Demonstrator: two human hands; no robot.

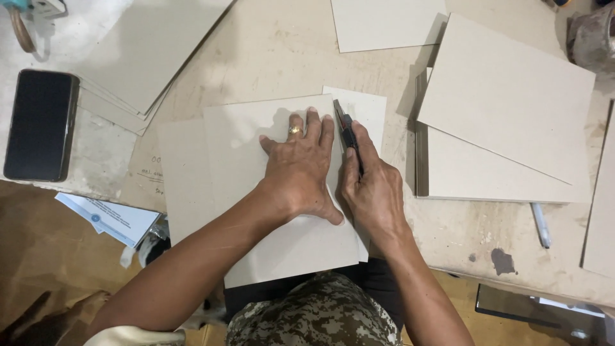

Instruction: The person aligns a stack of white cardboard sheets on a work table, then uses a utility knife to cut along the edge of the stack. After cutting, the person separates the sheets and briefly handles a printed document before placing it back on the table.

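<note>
Left hand (301,170) spread flat on board (256,192) at tabletop's (269,51) near edge; right hand (370,189) grips knife (346,131) along board's right edge.

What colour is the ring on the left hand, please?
Gold, on the left hand; ring shows in the head view.

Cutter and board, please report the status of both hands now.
Left hand flat on grey board. Right hand grips cutter, blade at board's right edge. Board stack at right, clear of cut.
</note>
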